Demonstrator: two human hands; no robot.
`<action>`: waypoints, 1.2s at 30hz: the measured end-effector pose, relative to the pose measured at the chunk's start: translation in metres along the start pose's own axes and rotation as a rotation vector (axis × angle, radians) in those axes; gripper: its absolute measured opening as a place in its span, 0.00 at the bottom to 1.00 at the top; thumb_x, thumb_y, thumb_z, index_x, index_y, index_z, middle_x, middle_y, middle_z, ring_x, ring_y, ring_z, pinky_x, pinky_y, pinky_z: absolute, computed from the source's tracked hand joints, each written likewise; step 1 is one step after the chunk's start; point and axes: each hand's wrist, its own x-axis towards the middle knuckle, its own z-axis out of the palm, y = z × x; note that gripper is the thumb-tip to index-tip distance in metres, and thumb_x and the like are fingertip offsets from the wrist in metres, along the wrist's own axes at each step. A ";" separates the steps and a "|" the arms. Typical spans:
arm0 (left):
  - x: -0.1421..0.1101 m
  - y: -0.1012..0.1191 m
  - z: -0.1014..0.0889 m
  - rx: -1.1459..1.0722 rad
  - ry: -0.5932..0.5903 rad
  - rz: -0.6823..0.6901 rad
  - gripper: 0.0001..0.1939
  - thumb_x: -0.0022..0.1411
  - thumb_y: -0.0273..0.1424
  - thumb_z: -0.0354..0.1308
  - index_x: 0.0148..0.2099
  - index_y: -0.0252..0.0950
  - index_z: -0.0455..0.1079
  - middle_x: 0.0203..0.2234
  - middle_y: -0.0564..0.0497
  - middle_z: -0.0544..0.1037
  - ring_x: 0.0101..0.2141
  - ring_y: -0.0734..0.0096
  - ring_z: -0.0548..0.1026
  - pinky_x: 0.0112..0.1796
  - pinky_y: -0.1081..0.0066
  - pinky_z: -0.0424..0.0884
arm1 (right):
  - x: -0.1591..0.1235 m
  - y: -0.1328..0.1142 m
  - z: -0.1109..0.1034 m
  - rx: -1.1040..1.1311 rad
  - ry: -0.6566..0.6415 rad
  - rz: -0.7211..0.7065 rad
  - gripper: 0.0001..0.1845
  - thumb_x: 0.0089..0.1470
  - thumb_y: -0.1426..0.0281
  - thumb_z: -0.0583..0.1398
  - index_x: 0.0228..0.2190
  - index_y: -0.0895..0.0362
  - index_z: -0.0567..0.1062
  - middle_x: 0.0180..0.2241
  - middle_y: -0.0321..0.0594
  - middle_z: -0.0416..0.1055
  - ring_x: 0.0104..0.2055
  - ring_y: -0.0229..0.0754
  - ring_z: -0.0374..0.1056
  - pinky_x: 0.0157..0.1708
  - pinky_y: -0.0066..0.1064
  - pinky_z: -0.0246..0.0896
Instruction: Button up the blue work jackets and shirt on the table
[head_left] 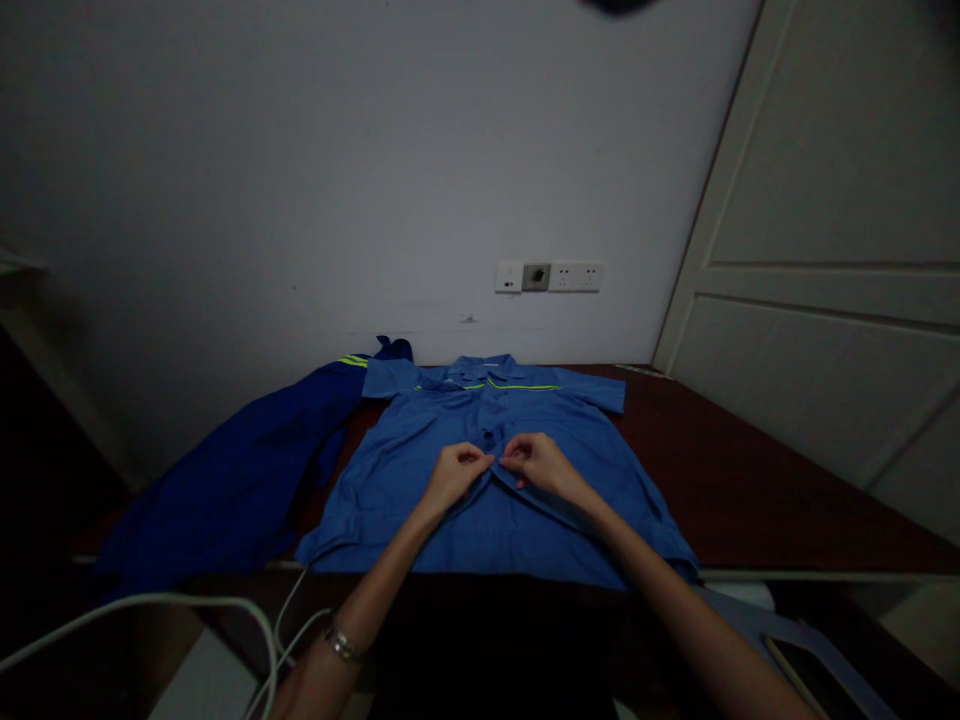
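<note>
A light blue short-sleeved shirt (390, 500) with yellow-green piping lies spread on the table, its collar toward the wall. Over its front opening, my left hand (459, 470) pinches one front edge between thumb and fingers. Close beside it, my right hand (541, 464) is closed on the other front edge. The fingertips of both hands nearly meet at the middle of the shirt. Below them the two edges spread apart, showing the inside of the back. Any button between the fingers is too small to make out.
A dark blue garment (240, 470) with yellow-green stripes lies left of the shirt, hanging over the front edge of the dark red table (735, 480). White wall sockets (574, 277) sit behind. A white cable (187, 600) loops at lower left. A pale panelled door (840, 250) stands right.
</note>
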 end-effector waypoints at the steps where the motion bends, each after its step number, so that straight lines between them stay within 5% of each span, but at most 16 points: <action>1: -0.002 0.003 0.000 0.000 0.000 -0.033 0.16 0.47 0.40 0.60 0.26 0.30 0.68 0.12 0.58 0.63 0.10 0.85 0.56 0.10 0.82 0.51 | 0.000 -0.002 -0.001 0.011 0.004 0.003 0.03 0.43 0.73 0.60 0.24 0.60 0.70 0.18 0.32 0.66 0.14 0.31 0.62 0.12 0.21 0.56; 9: -0.006 0.006 0.009 -0.162 0.022 -0.108 0.22 0.36 0.40 0.68 0.30 0.29 0.68 0.18 0.53 0.70 0.18 0.77 0.68 0.14 0.80 0.66 | -0.003 -0.009 0.002 0.057 0.005 0.015 0.03 0.40 0.76 0.60 0.24 0.61 0.72 0.18 0.33 0.68 0.16 0.32 0.62 0.14 0.22 0.60; 16: -0.005 -0.002 0.008 -0.174 0.007 -0.124 0.20 0.35 0.40 0.68 0.21 0.29 0.66 0.13 0.57 0.64 0.15 0.83 0.63 0.16 0.78 0.69 | -0.004 -0.008 0.004 0.062 -0.012 0.054 0.02 0.40 0.75 0.60 0.23 0.62 0.71 0.16 0.31 0.66 0.13 0.30 0.59 0.12 0.21 0.57; 25: -0.011 0.000 -0.002 -0.133 -0.116 0.053 0.14 0.43 0.37 0.63 0.25 0.28 0.69 0.22 0.53 0.67 0.20 0.79 0.65 0.18 0.78 0.66 | -0.016 -0.012 0.007 -0.097 0.080 -0.107 0.05 0.45 0.71 0.57 0.26 0.60 0.72 0.23 0.36 0.70 0.15 0.32 0.62 0.13 0.23 0.58; 29: -0.016 0.002 -0.006 -0.051 -0.129 0.101 0.13 0.47 0.37 0.61 0.25 0.29 0.69 0.24 0.52 0.68 0.20 0.79 0.64 0.17 0.78 0.62 | -0.023 -0.012 0.014 -0.277 0.197 -0.300 0.05 0.46 0.74 0.56 0.25 0.59 0.73 0.24 0.38 0.71 0.23 0.37 0.67 0.25 0.27 0.63; 36: -0.021 0.007 -0.002 0.132 0.125 0.347 0.07 0.49 0.31 0.60 0.24 0.32 0.69 0.25 0.51 0.69 0.30 0.73 0.67 0.32 0.74 0.63 | -0.028 -0.010 0.025 -0.373 0.310 -0.480 0.07 0.46 0.78 0.56 0.27 0.60 0.74 0.27 0.41 0.72 0.29 0.38 0.68 0.32 0.29 0.62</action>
